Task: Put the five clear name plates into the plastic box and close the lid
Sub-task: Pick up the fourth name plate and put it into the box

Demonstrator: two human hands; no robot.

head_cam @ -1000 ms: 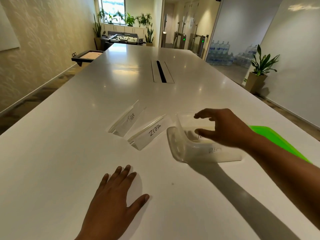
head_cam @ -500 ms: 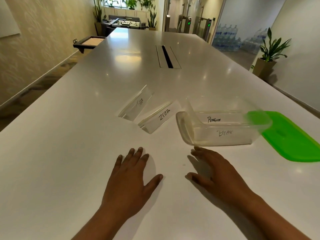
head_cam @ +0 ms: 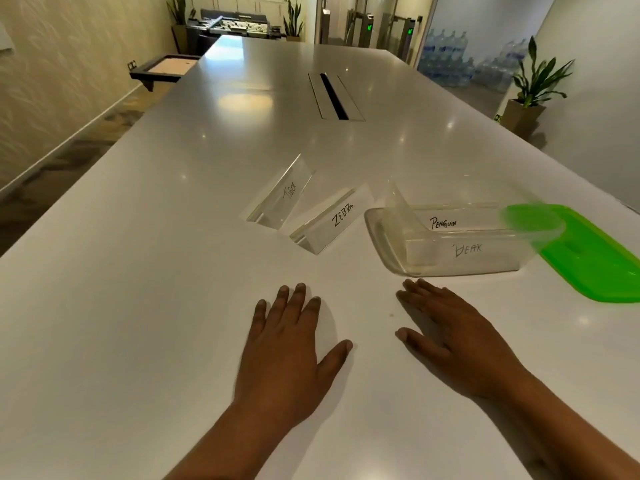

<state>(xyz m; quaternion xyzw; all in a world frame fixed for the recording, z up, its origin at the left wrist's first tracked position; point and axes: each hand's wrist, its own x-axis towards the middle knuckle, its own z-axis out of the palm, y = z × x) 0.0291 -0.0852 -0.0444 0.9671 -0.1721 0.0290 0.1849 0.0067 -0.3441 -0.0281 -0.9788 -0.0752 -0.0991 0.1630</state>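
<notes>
- Both hands, left hand (head_cam: 280,355) and right hand (head_cam: 453,341), lie flat and empty on the tabletop (head_cam: 138,306).
- Next, pinch the ZEBRA name plate (head_cam: 332,221) by its ends and lower it into the plastic box (head_cam: 388,251) beside PENGUIN.

Bright, glare-spotted table (head_cam: 381,150), wide-angle warp
</notes>
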